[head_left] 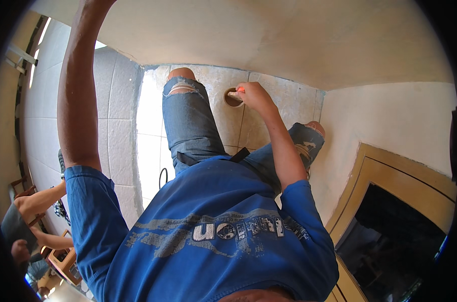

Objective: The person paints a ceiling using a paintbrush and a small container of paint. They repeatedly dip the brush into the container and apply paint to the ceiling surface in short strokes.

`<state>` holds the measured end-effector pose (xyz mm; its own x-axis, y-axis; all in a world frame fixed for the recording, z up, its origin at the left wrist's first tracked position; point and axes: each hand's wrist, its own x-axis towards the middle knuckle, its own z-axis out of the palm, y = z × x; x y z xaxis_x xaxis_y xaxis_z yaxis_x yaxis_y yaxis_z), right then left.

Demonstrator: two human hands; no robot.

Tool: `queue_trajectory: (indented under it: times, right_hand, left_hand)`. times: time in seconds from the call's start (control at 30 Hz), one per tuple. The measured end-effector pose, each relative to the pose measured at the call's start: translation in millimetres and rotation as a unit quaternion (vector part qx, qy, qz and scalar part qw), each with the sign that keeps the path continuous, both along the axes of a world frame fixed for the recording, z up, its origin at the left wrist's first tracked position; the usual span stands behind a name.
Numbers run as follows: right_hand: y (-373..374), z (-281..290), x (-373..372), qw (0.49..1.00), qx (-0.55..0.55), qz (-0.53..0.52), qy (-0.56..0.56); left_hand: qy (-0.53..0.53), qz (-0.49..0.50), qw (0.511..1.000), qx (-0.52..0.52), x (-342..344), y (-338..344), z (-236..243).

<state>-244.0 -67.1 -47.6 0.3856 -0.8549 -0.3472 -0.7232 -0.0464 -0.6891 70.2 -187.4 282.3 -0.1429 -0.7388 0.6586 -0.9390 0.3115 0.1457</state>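
Note:
My right hand (258, 96) is closed around a brush (234, 94) with a reddish-orange part by the fingers and a pale end. That pale end reaches into the mouth of a small round pot (227, 103), which stands on the tiled floor between my knees. What the pot holds looks brownish, but I cannot make it out well. My left arm (79, 95) stretches up and forward along the wall's edge, and its hand lies beyond the top of the picture.
A beige wall (289, 45) rises close in front, meeting another wall at the right. A yellow-brown frame (359, 171) surrounds a dark panel at lower right. Grey floor tiles (120, 90) lie to the left, where another person's bare legs (42, 201) show beside wooden furniture (65, 259).

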Motion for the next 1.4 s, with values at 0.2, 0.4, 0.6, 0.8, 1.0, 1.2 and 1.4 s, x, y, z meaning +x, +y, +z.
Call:
queue_trajectory:
  times: [0.2, 0.4, 0.6, 0.8, 1.0, 1.2, 1.4]
  right_hand:
    - [0, -11, -10, 1.000, -0.021, 0.011, 0.007]
    - [1, 2, -4, 1.000, -0.026, 0.003, -0.009]
    - [18, 11, -41, 0.982, 0.002, -0.160, -0.098]
    - [32, -7, -73, 0.940, 0.080, -0.274, -0.187]
    - [45, -34, -89, 0.901, 0.130, -0.320, -0.262]
    - [51, -55, -99, 0.865, 0.171, -0.366, -0.299]
    - [56, -62, -107, 0.838, 0.199, -0.405, -0.308]
  left_hand:
    - [-0.002, -0.011, 1.000, -0.007, -3, -6, -6]
    - [0.009, 0.008, 1.000, 0.012, -5, 3, 5]
    - [0.018, -0.001, 1.000, 0.013, -10, -5, -3]
    - [0.008, -0.013, 1.000, 0.003, -7, -7, -3]
    - [0.001, 0.000, 1.000, 0.005, -5, -5, 0]
    - [-0.010, 0.001, 1.000, -0.006, -1, -10, -5]
    - [-0.007, 0.014, 1.000, 0.015, -3, -6, -1]
